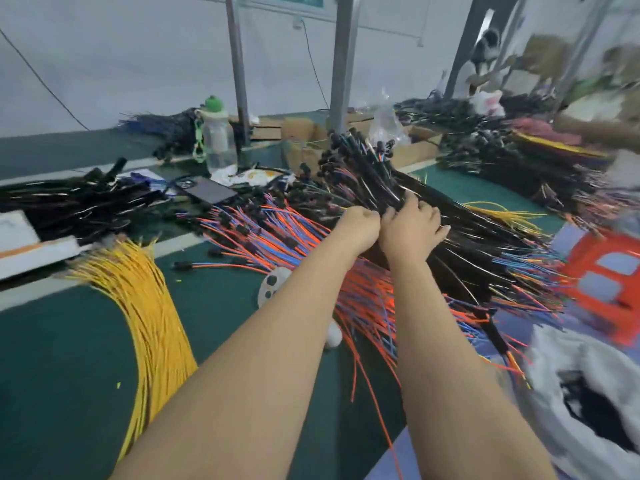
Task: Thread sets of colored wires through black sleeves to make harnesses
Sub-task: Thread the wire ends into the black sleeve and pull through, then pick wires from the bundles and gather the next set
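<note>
A thick bundle of black-sleeved harnesses (367,168) lies across the green table (69,341), its connector ends pointing up and back, its coloured wire tails fanning to the right. Both arms reach out to it. My left hand (360,226) is curled with its fingers closed on the bundle's near side. My right hand (414,225) grips the same bundle just beside it, fingers wrapped over the black sleeves. A heap of orange and blue wires (277,233) spreads under and left of my hands. A sheaf of yellow wires (152,306) curves down at the left.
Loose black sleeves (79,202) lie at the far left beside a phone (207,192) and a water bottle (216,140). More harness piles (502,150) fill the back right. Two metal posts (341,64) stand behind. An orange-patterned cloth (606,271) sits at right.
</note>
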Motion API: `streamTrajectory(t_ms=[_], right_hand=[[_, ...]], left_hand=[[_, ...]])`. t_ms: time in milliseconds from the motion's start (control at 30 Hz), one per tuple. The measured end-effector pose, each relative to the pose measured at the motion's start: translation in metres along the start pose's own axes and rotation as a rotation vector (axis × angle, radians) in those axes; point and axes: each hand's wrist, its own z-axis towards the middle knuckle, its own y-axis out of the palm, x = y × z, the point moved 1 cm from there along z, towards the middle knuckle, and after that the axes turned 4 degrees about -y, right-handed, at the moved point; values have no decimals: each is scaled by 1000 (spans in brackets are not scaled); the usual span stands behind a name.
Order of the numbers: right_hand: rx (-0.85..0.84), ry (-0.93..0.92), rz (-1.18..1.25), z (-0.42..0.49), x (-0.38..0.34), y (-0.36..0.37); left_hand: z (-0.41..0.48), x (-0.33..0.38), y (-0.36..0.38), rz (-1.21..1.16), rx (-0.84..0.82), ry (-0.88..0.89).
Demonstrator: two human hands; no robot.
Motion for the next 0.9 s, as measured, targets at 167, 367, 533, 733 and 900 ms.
streamTrajectory(t_ms=[167,367,533,733,900], right_hand=[[153,-167,256,-42,-61,-6],[-275,-446,613,-148,-150,12],[-897,-592,479,-242,-198,42],[-991,-828,-107,-325,-209,74],[-1080,-677,208,-321,-216,80]], left_hand=[[-25,5,-56,-270,262,97],[-96,-20,-165,-229,552,156],[-191,-83,-255,26,783,36],[-271,-170,-309,-158,863,-200],[-285,-201,-312,-6,723,-293]])
